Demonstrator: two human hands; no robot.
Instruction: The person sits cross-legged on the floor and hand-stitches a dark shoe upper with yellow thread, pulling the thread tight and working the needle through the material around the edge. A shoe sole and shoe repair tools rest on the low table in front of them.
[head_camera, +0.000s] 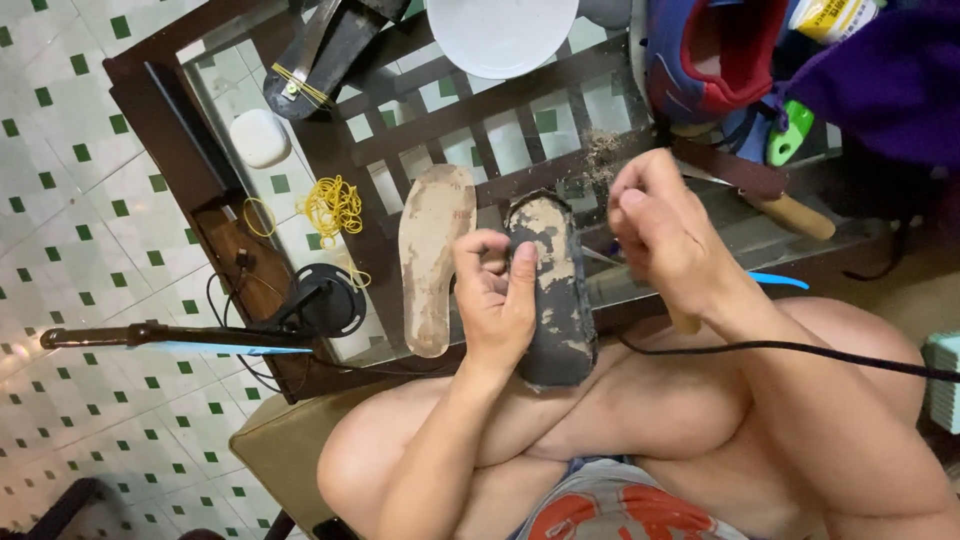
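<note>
My left hand (497, 288) grips a dark shoe sole (553, 300) by its left edge, thumb pressed on its patchy, glue-stained surface. The sole rests tilted over my knees and the table's front edge. My right hand (665, 235) hovers just right of the sole's upper end with fingers curled together; a thin wooden handle (684, 322) shows below the wrist, and whether the hand grips it cannot be told. A beige insole (435, 255) lies flat on the glass table (480, 120), just left of my left hand.
Yellow rubber bands (333, 207), a white block (259, 137), a white plate (502, 32) and a black sole bound with bands (318, 55) lie on the table. A red-blue shoe (712, 55) sits at the back right. A black cable (800, 350) crosses my right leg.
</note>
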